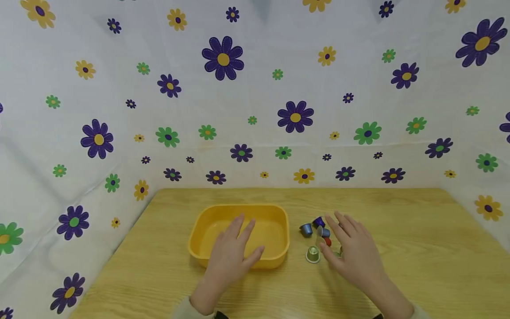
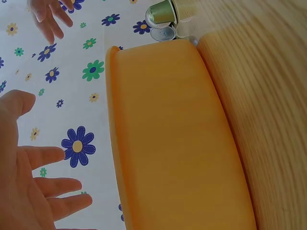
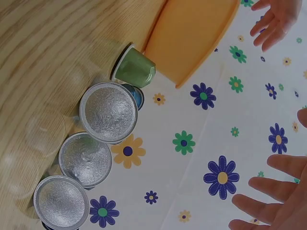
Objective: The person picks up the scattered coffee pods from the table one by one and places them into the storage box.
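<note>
My left hand (image 1: 229, 254) hovers over the near side of a yellow plastic basin (image 1: 255, 230), fingers spread and holding nothing. The right hand (image 1: 356, 252) hangs in the air just right of a cluster of coffee capsules, its fingers loosely extended. Among them a light green capsule (image 1: 313, 254) stands nearest, foil side down. Behind it are a blue capsule (image 1: 306, 229), a dark purple capsule (image 1: 318, 222), a lighter blue capsule (image 1: 323, 231) and a red capsule (image 1: 327, 241). Several silver foil lids (image 3: 108, 112) face the right wrist camera. The right hand partly hides some capsules.
A wooden table (image 1: 430, 239) bears the basin at centre left and the capsules to its right. A white cloth (image 1: 255, 95) printed with purple, green and yellow flowers hangs behind the table and along both sides.
</note>
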Demonstrator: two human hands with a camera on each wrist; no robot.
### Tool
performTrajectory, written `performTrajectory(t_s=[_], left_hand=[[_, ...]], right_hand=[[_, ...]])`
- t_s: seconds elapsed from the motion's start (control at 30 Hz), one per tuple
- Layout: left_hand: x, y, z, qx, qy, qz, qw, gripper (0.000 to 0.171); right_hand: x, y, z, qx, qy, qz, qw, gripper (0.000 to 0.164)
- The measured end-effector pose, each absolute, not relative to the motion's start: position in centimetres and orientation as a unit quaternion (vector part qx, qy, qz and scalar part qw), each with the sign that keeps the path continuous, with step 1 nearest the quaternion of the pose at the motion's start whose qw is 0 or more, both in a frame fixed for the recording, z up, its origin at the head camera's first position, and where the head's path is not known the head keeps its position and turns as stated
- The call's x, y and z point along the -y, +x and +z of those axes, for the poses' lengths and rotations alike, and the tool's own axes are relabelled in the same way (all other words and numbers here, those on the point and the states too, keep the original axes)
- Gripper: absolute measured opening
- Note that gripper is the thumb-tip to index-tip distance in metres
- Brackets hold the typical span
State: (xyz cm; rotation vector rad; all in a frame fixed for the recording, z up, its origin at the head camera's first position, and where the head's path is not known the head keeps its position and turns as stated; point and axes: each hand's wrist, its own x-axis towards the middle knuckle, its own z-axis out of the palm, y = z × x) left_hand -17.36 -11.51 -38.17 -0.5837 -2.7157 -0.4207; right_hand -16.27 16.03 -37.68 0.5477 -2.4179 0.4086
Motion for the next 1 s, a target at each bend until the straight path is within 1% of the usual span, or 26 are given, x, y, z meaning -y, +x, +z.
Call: performTrajectory(t_s=[0.13,0.27,0.43,0.57,0.83,1.0], left_hand=[[11.5,-17.3,-38.6,0.946,-0.218,-0.148,0.190,0.055],[11.6,-17.4,-38.5,0.943,-0.222,-0.141,0.202,0.050],[12.0,-17.3,-38.5,0.946,-0.215,-0.139,0.201,0.046],[12.8,-17.1,-38.8,0.951,-0.197,-0.138,0.193,0.045],[15.3,-16.4,-39.1,0.952,-0.175,-0.145,0.203,0.044],[16.9,-16.2,-39.5,0.956,-0.159,-0.148,0.195,0.045]], right_hand=[[-16.2,-16.1,-37.8,0.913,0.209,0.156,0.314,0.052],[-16.1,-16.1,-37.7,0.914,0.206,0.155,0.314,0.048],[-16.2,-16.2,-37.8,0.901,0.220,0.147,0.344,0.045],[-16.5,-16.2,-38.2,0.891,0.228,0.148,0.363,0.043],[-17.2,-15.9,-38.3,0.897,0.219,0.148,0.355,0.032],[-17.2,-15.6,-38.2,0.904,0.209,0.146,0.344,0.030]])
